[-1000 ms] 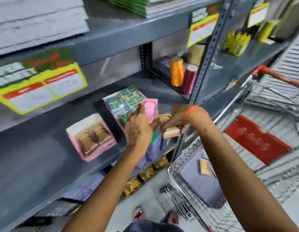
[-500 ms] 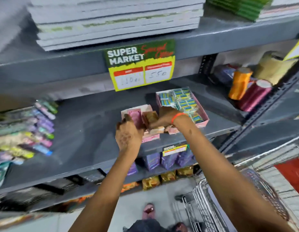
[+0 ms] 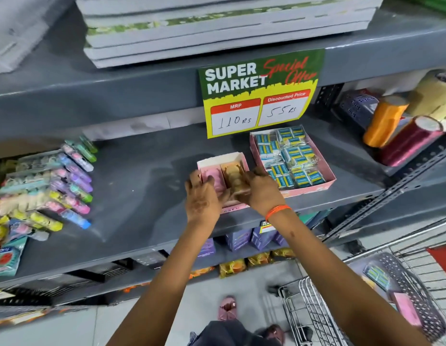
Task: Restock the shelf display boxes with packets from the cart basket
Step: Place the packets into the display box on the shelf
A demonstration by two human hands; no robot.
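A small pink display box [image 3: 218, 158] sits on the grey middle shelf [image 3: 142, 191]. It holds pink packets [image 3: 213, 174] on its left side and brown packets [image 3: 232, 172] on its right. My left hand [image 3: 203, 197] grips the box's front left corner, fingers over the pink packets. My right hand [image 3: 260, 193], with an orange wrist thread, is closed on the brown packets inside the box. A larger pink display box [image 3: 326, 176] filled with blue packets [image 3: 295, 156] stands just to the right. The cart basket [image 3: 424, 318] at lower right holds a blue-green packet [image 3: 376, 274] and a pink packet [image 3: 405, 308].
A price sign [image 3: 260, 93] hangs from the shelf above the boxes. Pastel packs [image 3: 67, 181] lie heaped at the shelf's left. Orange and maroon rolls [image 3: 385, 119] stand at the right. Stacked pads fill the top shelf. The wire cart [image 3: 309, 303] stands beside my feet.
The view has swung left from the cart to the shelf. Both hands carried the brown packets from near the blue-packet box into the small pink box, where they now rest.
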